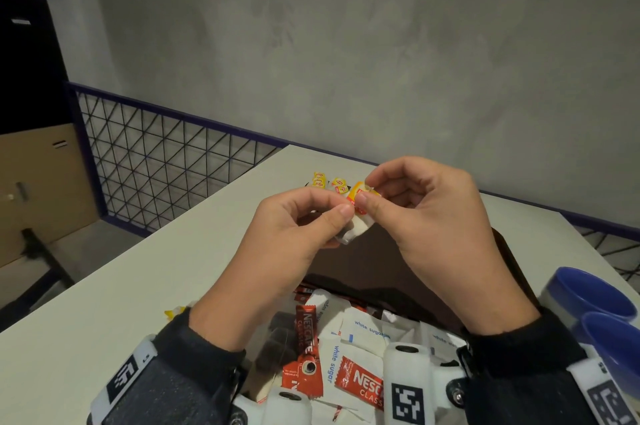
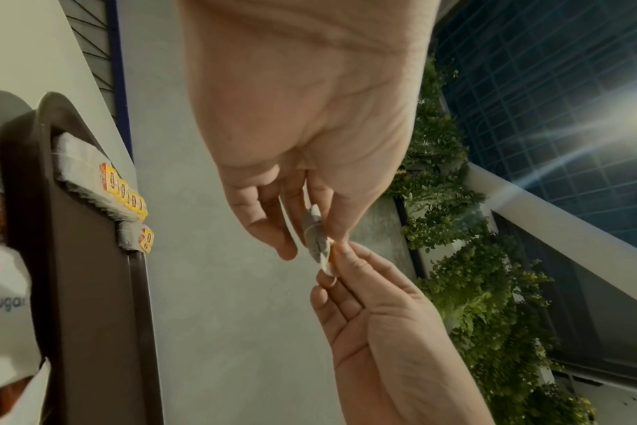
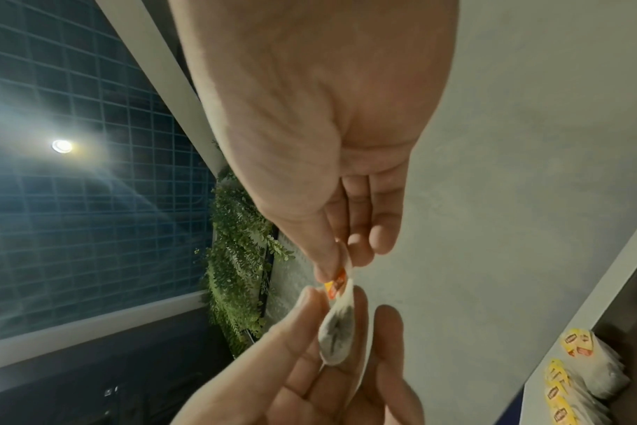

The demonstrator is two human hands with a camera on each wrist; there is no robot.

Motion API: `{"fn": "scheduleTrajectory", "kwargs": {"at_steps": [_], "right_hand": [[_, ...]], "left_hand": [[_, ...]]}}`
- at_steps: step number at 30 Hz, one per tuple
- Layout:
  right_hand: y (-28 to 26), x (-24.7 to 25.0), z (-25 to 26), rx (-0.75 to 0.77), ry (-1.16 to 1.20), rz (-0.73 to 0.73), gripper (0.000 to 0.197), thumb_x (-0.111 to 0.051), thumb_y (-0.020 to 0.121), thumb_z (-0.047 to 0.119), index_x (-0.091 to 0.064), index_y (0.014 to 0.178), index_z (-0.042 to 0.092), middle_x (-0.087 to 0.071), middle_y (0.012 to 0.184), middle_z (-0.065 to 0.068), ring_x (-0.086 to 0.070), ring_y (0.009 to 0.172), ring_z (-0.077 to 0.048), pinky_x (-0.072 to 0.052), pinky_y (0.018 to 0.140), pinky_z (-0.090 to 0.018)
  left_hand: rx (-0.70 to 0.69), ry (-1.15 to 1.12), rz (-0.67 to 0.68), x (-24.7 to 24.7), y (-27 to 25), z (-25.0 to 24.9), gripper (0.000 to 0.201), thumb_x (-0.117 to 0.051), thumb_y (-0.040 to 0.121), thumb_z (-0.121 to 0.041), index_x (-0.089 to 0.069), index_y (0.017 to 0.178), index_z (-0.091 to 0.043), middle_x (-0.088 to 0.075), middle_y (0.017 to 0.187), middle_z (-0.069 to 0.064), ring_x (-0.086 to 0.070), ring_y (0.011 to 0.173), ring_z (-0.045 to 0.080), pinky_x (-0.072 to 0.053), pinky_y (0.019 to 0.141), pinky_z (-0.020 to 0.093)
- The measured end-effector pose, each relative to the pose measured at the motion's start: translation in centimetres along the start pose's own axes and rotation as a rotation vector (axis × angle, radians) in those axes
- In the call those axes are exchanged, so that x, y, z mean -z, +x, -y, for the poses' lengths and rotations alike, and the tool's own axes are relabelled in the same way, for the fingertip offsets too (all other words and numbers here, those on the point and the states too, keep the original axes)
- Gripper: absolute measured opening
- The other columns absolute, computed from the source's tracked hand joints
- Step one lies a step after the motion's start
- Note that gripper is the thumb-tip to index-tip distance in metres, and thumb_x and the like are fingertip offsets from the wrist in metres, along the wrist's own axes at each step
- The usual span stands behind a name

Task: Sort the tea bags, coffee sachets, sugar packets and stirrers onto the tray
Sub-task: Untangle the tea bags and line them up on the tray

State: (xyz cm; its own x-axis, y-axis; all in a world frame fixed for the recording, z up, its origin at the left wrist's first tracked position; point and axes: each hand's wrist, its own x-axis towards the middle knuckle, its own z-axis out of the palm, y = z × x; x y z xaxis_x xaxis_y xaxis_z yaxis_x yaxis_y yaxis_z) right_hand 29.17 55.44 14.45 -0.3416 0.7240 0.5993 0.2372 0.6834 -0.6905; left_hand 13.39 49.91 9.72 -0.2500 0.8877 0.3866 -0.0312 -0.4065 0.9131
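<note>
My left hand [image 1: 294,230] and right hand [image 1: 426,213] each pinch one tea bag [image 1: 358,216] above the tray [image 1: 398,268]. Tea bags [image 1: 329,182] are lined up at its 12 o'clock edge; sachets [image 1: 306,327] and sugar packets [image 1: 367,324] at 6 o'clock await sorting.

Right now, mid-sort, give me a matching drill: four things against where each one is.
Things:
1. tea bag
2. yellow tag
3. blue cups
4. coffee sachets

Places:
A. at the table's right edge
B. in the heap nearest the person, among sugar packets
C. pinched by the right hand
D. held by the left hand

Pairs: 1-D, 2-C, 3-A, 4-B
</note>
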Motion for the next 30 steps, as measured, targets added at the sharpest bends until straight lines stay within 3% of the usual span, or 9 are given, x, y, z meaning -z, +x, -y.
{"fn": "scheduleTrajectory", "kwargs": {"at_steps": [6, 9, 12, 15, 18, 20, 24, 27, 30], "right_hand": [[-0.2, -0.4, 0.5, -0.009, 0.033, 0.025, 0.013, -0.083, 0.084, 0.019, -0.073, 0.091, 0.025, -0.074, 0.077, 0.002, -0.07, 0.072, -0.018, -0.06, 0.071, -0.045], [-0.5, -0.8, 1.0, -0.077, 0.08, -0.047, 0.032, -0.076, 0.083, 0.047, -0.066, 0.109, 0.031, -0.072, 0.084, 0.002, -0.071, 0.077, -0.02, -0.061, 0.074, -0.047], [-0.8, -0.9, 1.2, -0.205, 0.092, -0.056, 0.044, -0.071, 0.079, 0.063, -0.069, 0.107, 0.03, -0.074, 0.089, -0.003, -0.072, 0.084, -0.021, -0.06, 0.079, -0.048], [-1.0, -0.3, 0.9, -0.225, 0.023, 0.067, 0.014, -0.077, 0.086, 0.037, -0.078, 0.087, 0.022, -0.076, 0.077, -0.003, -0.07, 0.072, -0.016, -0.057, 0.069, -0.042], [0.5, 1.4, 1.6, -0.209, -0.051, 0.092, 0.012, -0.079, 0.084, 0.028, -0.077, 0.081, 0.016, -0.073, 0.069, -0.01, -0.064, 0.057, -0.013, -0.053, 0.055, -0.033], [2.6, 2.6, 2.1, -0.192, -0.084, 0.081, 0.012, -0.078, 0.083, 0.024, -0.075, 0.082, 0.013, -0.073, 0.07, -0.014, -0.061, 0.052, -0.008, -0.049, 0.047, -0.024], [8.8, 2.4, 0.2, -0.137, -0.275, 0.114, 0.009, -0.074, 0.091, 0.012, -0.07, 0.083, 0.01, -0.07, 0.07, -0.016, -0.062, 0.062, -0.023, -0.054, 0.058, -0.038], [12.8, 0.0, -4.4, -0.16, -0.5, 0.197, 0.017, -0.075, 0.092, 0.025, -0.067, 0.081, 0.015, -0.069, 0.073, -0.011, -0.07, 0.071, -0.034, -0.06, 0.066, -0.048], [14.5, -3.1, -8.8, -0.325, -0.528, 0.352, 0.019, -0.072, 0.094, 0.02, -0.064, 0.091, 0.003, -0.068, 0.081, -0.014, -0.072, 0.07, -0.03, -0.062, 0.062, -0.041]], "left_hand": [[-0.017, -0.109, -0.038, 0.3, 0.2, -0.1, 0.025, -0.074, 0.089, 0.001, -0.079, 0.081, -0.023, -0.077, 0.082, 0.005, -0.071, 0.072, 0.013, -0.056, 0.065, 0.026], [-0.055, -0.099, -0.092, 0.3, 0.3, -0.1, 0.018, -0.074, 0.088, 0.005, -0.077, 0.085, -0.013, -0.077, 0.079, 0.004, -0.067, 0.065, 0.007, -0.051, 0.058, 0.017], [-0.069, -0.084, -0.127, 0.4, 0.5, -0.1, 0.021, -0.076, 0.087, 0.004, -0.079, 0.084, -0.017, -0.079, 0.083, 0.003, -0.07, 0.071, 0.008, -0.053, 0.064, 0.02], [-0.033, -0.041, -0.056, 0.0, 0.5, 0.4, 0.026, -0.077, 0.088, 0.001, -0.079, 0.081, -0.024, -0.079, 0.087, 0.005, -0.074, 0.082, 0.015, -0.058, 0.073, 0.03], [0.013, 0.032, 0.082, 0.2, 0.9, -0.5, 0.021, -0.078, 0.09, -0.005, -0.076, 0.09, -0.026, -0.079, 0.102, 0.008, -0.075, 0.101, 0.026, -0.062, 0.088, 0.042], [-0.002, 0.068, 0.105, 1.8, 1.7, -2.0, 0.015, -0.076, 0.092, -0.006, -0.073, 0.099, -0.019, -0.078, 0.108, 0.01, -0.074, 0.105, 0.029, -0.061, 0.088, 0.038], [0.018, -0.01, 0.069, 7.5, 3.2, -5.4, 0.013, -0.072, 0.093, -0.009, -0.07, 0.106, -0.011, -0.077, 0.115, 0.013, -0.074, 0.108, 0.031, -0.063, 0.088, 0.035], [0.028, -0.155, 0.048, 10.7, 3.2, -5.3, 0.024, -0.07, 0.085, -0.014, -0.067, 0.108, -0.01, -0.077, 0.118, 0.013, -0.074, 0.11, 0.033, -0.063, 0.09, 0.038], [0.06, -0.263, 0.018, 12.2, 3.3, -4.0, 0.027, -0.068, 0.083, -0.013, -0.066, 0.109, -0.01, -0.077, 0.117, 0.013, -0.075, 0.108, 0.034, -0.063, 0.088, 0.039]]}}
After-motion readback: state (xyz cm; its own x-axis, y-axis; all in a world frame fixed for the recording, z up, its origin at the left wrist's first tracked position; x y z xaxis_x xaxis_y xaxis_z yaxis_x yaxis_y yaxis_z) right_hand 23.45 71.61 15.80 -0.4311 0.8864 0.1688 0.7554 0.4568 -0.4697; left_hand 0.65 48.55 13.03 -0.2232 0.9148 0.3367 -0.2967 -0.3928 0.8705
